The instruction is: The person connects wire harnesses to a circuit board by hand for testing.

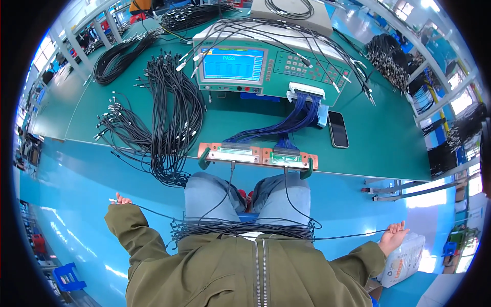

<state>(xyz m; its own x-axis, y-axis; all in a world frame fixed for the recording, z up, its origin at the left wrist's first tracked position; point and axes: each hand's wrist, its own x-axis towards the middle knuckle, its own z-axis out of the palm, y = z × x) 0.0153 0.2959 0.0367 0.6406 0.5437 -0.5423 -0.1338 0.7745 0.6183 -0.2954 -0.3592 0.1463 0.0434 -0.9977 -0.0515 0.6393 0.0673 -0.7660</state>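
Observation:
Out to the left, my left hand (123, 199) is closed on a thin black cable near its white connector tip (113, 200). My right hand (393, 238), stretched far to the right, pinches a black cable (353, 236) drawn taut from my lap. Whether both hands hold the same cable cannot be made out. Across my thighs lies a bundle of black cables (245, 228). Ahead, at the table's front edge, a clamped test fixture (234, 153) has two black cables plugged into it, both running down toward my lap.
A green-topped table (378, 153) carries a bench tester (271, 69) with a lit screen, joined to the fixture by blue wires (279, 126). Cable bundles (176, 110) lie left, some hanging over the edge. A phone (338, 130) rests right. A white package (404, 261) stands beside my right arm.

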